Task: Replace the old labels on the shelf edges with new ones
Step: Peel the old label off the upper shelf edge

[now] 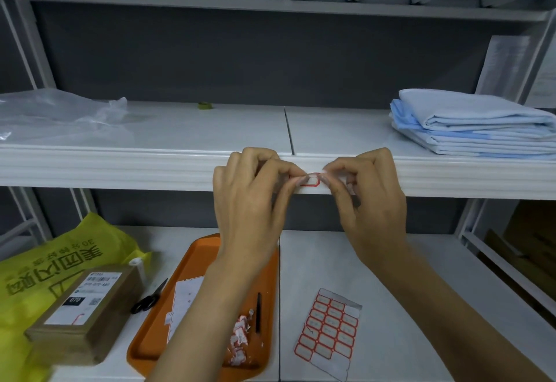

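A small white label with a red border lies against the front edge of the middle shelf. My left hand pinches its left end and my right hand pinches its right end, fingertips pressed on the shelf edge. On the lower shelf, a sheet of red-bordered labels lies to the right. An orange tray beside it holds torn label scraps, a backing sheet and a dark pen-like tool.
Black scissors, a brown parcel and a yellow bag sit at the lower left. Folded blue-white cloth lies on the middle shelf at right, clear plastic at left.
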Available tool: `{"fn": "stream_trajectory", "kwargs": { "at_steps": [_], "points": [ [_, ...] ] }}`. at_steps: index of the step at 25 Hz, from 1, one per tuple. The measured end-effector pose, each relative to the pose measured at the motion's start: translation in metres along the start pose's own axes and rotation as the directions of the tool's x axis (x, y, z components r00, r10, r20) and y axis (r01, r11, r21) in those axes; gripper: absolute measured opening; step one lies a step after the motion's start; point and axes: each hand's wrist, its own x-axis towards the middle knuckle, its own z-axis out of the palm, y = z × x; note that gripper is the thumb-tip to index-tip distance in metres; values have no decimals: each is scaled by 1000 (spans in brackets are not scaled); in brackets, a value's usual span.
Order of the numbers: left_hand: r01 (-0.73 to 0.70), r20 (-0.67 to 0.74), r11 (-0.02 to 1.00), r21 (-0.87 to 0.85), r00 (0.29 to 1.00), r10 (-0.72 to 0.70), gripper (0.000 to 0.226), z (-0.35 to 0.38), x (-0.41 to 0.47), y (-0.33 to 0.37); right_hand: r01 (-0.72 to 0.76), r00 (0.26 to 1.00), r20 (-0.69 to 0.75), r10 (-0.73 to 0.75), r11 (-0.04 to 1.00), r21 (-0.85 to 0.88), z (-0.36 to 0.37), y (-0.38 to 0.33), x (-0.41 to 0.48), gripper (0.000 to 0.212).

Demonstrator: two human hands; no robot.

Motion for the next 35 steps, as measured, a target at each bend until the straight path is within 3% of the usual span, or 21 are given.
{"fn": "stream_trajectory", "kwargs": {
  "at_steps": [3,8,13,24,30,35],
  "points": [
    [4,-1,999,-40,1000,-4,24,1,-2,-3,-7,1000,23,8,1000,-4,-2,0,-1,23],
    [16,-18,998,-62,1000,-17,26,3,-3,0,10,1000,14,-9,999,-40,0,0,-2,9],
    [13,-24,996,-83,1000,-15,23,2,-2,2,-5,1000,25,6,999,-33,1,-1,-2,13],
    [-23,-50,1000,3,999,23,22,7,-3,1,-7,1000,19,8,999,-37,-3,0,-2,19],
    [48,-28,996,-79,998,-50,21,4,-4,3,4,999,53,-3,1000,-17,-6,0,-1,16],
    [-5,15,1000,16,1000,5,13,1,-1,4,-61,996,61,63,998,-23,-1,-3,-3,12]
  ]
}}
